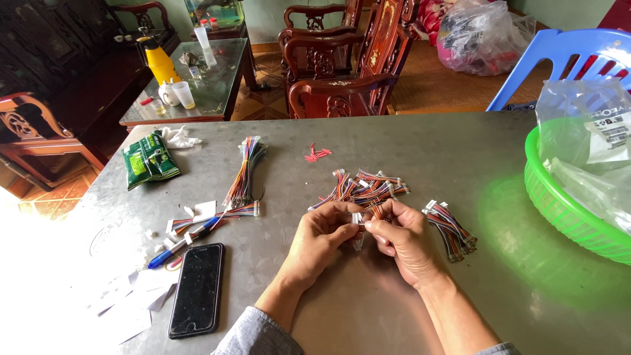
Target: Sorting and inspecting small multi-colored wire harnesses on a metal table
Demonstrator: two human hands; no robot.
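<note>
At the far left of the grey table (368, 309) lie white paper bits (125, 299). A black phone (198, 289) lies flat beside them, with a blue pen (177, 244) just above it. Farther back sits a green packet (150, 160) next to a white cloth (177, 137). A long bunch of colored wires (243, 172) lies near the pen.

In the middle, the left hand (319, 243) and the right hand (404, 240) are close together, fingertips touching. Both pinch one small wire piece (363, 222) with a white plug, so both hands are closed on it. It sits between the two hands, just above the table.

Right behind the hands is a pile of wires (368, 187). Small red bits (316, 154) lie farther back. Just right of the right hand is another wire bundle (451, 231).

At the far right edge stands a green basket (559, 210) with clear plastic bags (591, 131) in it. A blue chair (565, 56) stands behind it.
</note>
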